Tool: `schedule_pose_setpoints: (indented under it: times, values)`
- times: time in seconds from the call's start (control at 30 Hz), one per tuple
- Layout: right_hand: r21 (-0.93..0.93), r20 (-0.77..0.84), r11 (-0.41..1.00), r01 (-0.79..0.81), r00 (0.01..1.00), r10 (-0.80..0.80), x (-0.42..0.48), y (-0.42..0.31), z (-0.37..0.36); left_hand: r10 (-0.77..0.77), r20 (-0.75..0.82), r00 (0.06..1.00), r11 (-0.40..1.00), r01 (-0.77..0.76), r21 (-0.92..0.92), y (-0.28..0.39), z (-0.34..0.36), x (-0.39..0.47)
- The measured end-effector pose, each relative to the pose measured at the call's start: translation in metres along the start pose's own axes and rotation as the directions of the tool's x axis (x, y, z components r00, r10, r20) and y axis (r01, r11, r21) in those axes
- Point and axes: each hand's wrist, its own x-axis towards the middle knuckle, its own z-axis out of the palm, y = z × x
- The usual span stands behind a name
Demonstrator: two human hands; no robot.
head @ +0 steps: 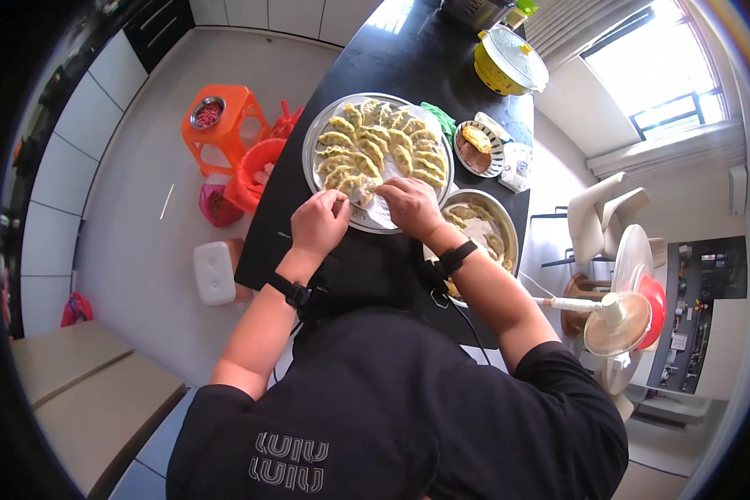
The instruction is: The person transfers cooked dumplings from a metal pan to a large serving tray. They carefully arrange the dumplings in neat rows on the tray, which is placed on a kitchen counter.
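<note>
A round metal tray [310, 130] lined with white paper [381, 212] carries several pleated dumplings [370, 150] in curved rows. My right hand [408, 203] reaches over its near right side, fingertips pinching the edge of a pale dumpling [367, 192] at the front of the rows. At the near left rim is my left hand [320, 220], its fingers curled in beside the front dumplings. Whether anything is between those fingertips is hidden. A second metal tray [514, 234], partly under my right forearm, holds more dumplings [469, 215] on a pale liner.
On the black table [375, 69] are a striped bowl [459, 147] with browned food, a green cloth [439, 115], a plastic packet [516, 165] and a yellow lidded pot [506, 69]. An orange stool [225, 140] bears a metal bowl [195, 114]; a red basin [250, 165] stands alongside. A fan [619, 325] is at right.
</note>
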Motion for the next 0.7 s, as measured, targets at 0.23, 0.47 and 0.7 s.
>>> schedule_pose_setpoints:
  times: [0.23, 0.47, 0.7]
  values:
    - [0.067, -0.157, 0.997, -0.047, 0.986, 0.058, 0.005, 0.002, -0.009, -0.136, 0.233, 0.963, 0.990, 0.142, -0.010, 0.030, -0.003, 0.007]
    - [0.047, -0.221, 0.993, -0.109, 0.968, 0.117, 0.004, -0.011, -0.017, -0.140, 0.357, 0.923, 0.869, 0.287, -0.403, 0.028, 0.015, 0.007]
    - [-0.006, -0.140, 0.995, -0.101, 0.985, 0.099, 0.000, -0.012, -0.024, -0.179, 0.330, 0.927, 0.850, 0.315, -0.422, 0.026, 0.022, 0.007]
